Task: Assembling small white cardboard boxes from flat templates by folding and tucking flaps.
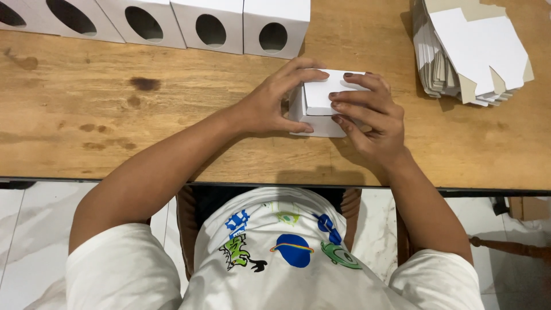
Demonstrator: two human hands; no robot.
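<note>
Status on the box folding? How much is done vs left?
Done: a row of folded white boxes with oval cutouts along the table's far edge. In hand: left hand and right hand pressing on one small white box. Left: a stack of flat blanks at the right.

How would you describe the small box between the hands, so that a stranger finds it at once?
On the wooden table, look near the front edge, in the middle. The box sits there, white, between the left hand and the right hand. Unlike the finished boxes in the far row, it shows no oval hole and its flap is up.
</note>
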